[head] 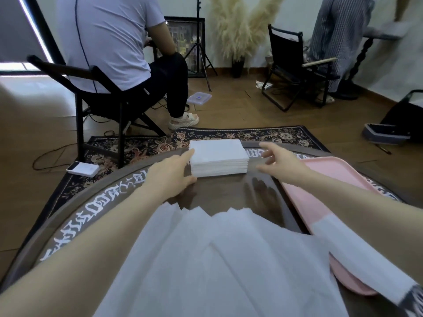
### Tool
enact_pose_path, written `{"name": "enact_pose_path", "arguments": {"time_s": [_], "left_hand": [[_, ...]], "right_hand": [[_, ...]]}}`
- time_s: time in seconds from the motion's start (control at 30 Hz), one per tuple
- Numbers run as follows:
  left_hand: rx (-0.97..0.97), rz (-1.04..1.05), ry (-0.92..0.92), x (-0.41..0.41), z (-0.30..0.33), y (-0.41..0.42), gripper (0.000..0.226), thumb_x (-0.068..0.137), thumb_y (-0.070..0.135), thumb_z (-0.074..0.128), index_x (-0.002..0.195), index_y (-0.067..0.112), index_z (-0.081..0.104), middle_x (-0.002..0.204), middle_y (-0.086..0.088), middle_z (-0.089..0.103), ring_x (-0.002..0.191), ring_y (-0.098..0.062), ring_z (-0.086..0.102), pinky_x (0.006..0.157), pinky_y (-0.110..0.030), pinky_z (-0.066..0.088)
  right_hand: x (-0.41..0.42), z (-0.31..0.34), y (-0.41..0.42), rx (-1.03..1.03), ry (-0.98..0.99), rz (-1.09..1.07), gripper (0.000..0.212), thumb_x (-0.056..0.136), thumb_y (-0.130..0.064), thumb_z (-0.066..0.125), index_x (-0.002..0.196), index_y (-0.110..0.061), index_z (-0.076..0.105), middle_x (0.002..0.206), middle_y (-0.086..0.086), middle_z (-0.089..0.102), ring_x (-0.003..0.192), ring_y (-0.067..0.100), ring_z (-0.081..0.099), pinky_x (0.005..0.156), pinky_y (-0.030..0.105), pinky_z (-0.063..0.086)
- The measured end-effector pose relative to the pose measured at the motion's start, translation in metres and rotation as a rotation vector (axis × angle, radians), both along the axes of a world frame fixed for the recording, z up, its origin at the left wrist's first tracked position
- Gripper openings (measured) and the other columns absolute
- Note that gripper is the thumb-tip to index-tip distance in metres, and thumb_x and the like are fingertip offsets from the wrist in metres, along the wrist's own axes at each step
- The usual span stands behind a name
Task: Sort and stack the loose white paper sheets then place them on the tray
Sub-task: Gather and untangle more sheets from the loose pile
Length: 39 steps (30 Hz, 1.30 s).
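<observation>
— Two hands were out over the round table (pixel 107 191). What did you log for the left hand (pixel 170 173)?

— Left hand lay against the left side of the stack of white sheets (pixel 218 159). Fingers straight, fingertips touching the upper left corner, thumb along the lower edge. Pressing, not curled round it.

— And the right hand (pixel 278 162)?

— Released. Fingers spread and relaxed, holding nothing, hovering just beside the stack's right side. I could not tell whether any fingertip touched the paper.

— Where was the stack?

— On the dark tabletop, toward the far edge, squared up and sitting flat. Not on the pink tray (pixel 338 172).

— Tray position?

— On the table's right side, beneath the right forearm, well right of the stack. One loose white sheet (pixel 357 255) draped over its near end.

— Any other paper?

— Many loose sheets (pixel 217 259) fanned out overlapping on the near part of the table, corners pointing toward the stack.

— Surroundings?

— White lettering ran round the table's rim. Floral rug (pixel 229 135) under the table. A person in a pale shirt (pixel 109 40) sat in a dark folding chair at far left, back turned. A second black chair (pixel 293 72) stood far right, pampas grass (pixel 238 26) by the wall, a white phone-like device (pixel 82 169) on the rug.
</observation>
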<state>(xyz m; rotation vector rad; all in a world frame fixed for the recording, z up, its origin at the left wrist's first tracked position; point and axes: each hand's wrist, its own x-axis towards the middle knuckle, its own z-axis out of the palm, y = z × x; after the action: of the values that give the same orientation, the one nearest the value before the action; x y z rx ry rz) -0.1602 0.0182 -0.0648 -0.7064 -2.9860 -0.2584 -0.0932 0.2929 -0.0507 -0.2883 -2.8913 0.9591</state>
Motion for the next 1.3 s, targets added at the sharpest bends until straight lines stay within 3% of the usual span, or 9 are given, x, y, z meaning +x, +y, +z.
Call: {"name": "enact_pose_path", "arguments": {"time_s": [0.2, 0.47, 0.53, 0.6, 0.73, 0.83, 1.03, 1.2, 1.3], "left_hand": [[0.071, -0.062, -0.070, 0.097, 0.029, -0.034, 0.060, 0.095, 0.045, 0.055, 0.149, 0.040, 0.031, 0.141, 0.011, 0.044, 0.124, -0.014, 0.050, 0.086, -0.034, 0.045], [-0.061, -0.137, -0.225, 0.212, 0.039, -0.047, 0.050, 0.099, 0.045, 0.048, 0.148, 0.038, 0.036, 0.153, 0.015, 0.030, 0.132, -0.011, 0.042, 0.099, -0.026, 0.036], [-0.092, -0.137, -0.236, 0.232, 0.040, -0.052, 0.052, 0.099, 0.045, 0.048, 0.149, 0.038, 0.034, 0.157, 0.013, 0.026, 0.139, -0.012, 0.035, 0.104, -0.026, 0.034], [-0.114, -0.134, -0.243, 0.249, 0.041, -0.057, 0.053, 0.100, 0.046, 0.047, 0.149, 0.038, 0.033, 0.159, 0.012, 0.022, 0.142, -0.012, 0.031, 0.107, -0.027, 0.031], [-0.149, -0.123, -0.324, 0.279, 0.034, -0.069, 0.056, 0.099, 0.048, 0.047, 0.151, 0.037, 0.030, 0.161, 0.011, 0.018, 0.145, -0.012, 0.025, 0.112, -0.029, 0.027], [-0.174, -0.136, -0.401, 0.292, 0.028, -0.073, 0.058, 0.098, 0.049, 0.048, 0.152, 0.036, 0.030, 0.163, 0.010, 0.015, 0.147, -0.013, 0.022, 0.114, -0.029, 0.024], [-0.195, -0.135, -0.427, 0.294, 0.025, -0.071, 0.057, 0.100, 0.042, 0.048, 0.152, 0.033, 0.029, 0.165, 0.009, 0.007, 0.148, -0.012, 0.019, 0.114, -0.030, 0.022], [-0.221, -0.145, -0.429, 0.295, 0.026, -0.070, 0.057, 0.099, 0.042, 0.048, 0.152, 0.031, 0.029, 0.165, 0.007, 0.006, 0.148, -0.016, 0.019, 0.113, -0.033, 0.025], [-0.223, -0.147, -0.434, 0.296, 0.026, -0.071, 0.058, 0.099, 0.041, 0.049, 0.152, 0.031, 0.030, 0.165, 0.007, 0.007, 0.148, -0.016, 0.020, 0.113, -0.033, 0.025]], "right_hand": [[0.108, 0.029, 0.023, 0.109, -0.100, -0.078, 0.036, 0.088, -0.027, 0.071, 0.121, -0.019, 0.062, 0.112, 0.000, 0.064, 0.101, 0.016, 0.059, 0.094, 0.035, 0.048], [0.221, 0.019, 0.019, 0.396, -0.494, -0.075, 0.069, 0.082, -0.062, 0.065, 0.138, -0.029, 0.043, 0.143, -0.001, 0.041, 0.130, 0.022, 0.040, 0.106, 0.042, 0.036], [0.233, 0.019, 0.023, 0.527, -0.572, 0.000, 0.081, 0.079, -0.058, 0.070, 0.146, -0.031, 0.034, 0.150, -0.001, 0.033, 0.136, 0.023, 0.033, 0.106, 0.042, 0.032], [0.241, 0.013, 0.028, 0.665, -0.566, 0.038, 0.072, 0.084, -0.047, 0.068, 0.145, -0.031, 0.035, 0.148, -0.001, 0.037, 0.134, 0.022, 0.037, 0.102, 0.040, 0.034], [0.248, -0.001, 0.044, 0.536, -0.333, -0.010, 0.010, 0.091, -0.021, 0.064, 0.100, -0.025, 0.065, 0.117, -0.002, 0.064, 0.103, 0.018, 0.058, 0.082, 0.033, 0.045], [0.250, -0.003, 0.051, 0.343, -0.225, -0.079, 0.015, 0.087, -0.017, 0.071, 0.075, -0.021, 0.064, 0.093, 0.000, 0.069, 0.081, 0.016, 0.058, 0.069, 0.034, 0.044], [0.248, 0.021, 0.021, 0.205, 0.302, -0.194, 0.013, 0.093, -0.018, 0.064, 0.081, -0.020, 0.060, 0.078, -0.003, 0.065, 0.072, 0.020, 0.056, 0.059, 0.033, 0.035], [0.241, 0.040, -0.066, 0.300, 0.645, 0.102, 0.003, 0.090, -0.009, 0.068, 0.088, -0.011, 0.067, 0.072, 0.004, 0.069, 0.064, 0.030, 0.063, 0.056, 0.041, 0.051], [0.244, 0.033, -0.105, 0.418, 0.648, 0.412, 0.006, 0.086, -0.007, 0.071, 0.092, -0.009, 0.072, 0.074, 0.006, 0.072, 0.066, 0.031, 0.067, 0.057, 0.041, 0.053]]}}
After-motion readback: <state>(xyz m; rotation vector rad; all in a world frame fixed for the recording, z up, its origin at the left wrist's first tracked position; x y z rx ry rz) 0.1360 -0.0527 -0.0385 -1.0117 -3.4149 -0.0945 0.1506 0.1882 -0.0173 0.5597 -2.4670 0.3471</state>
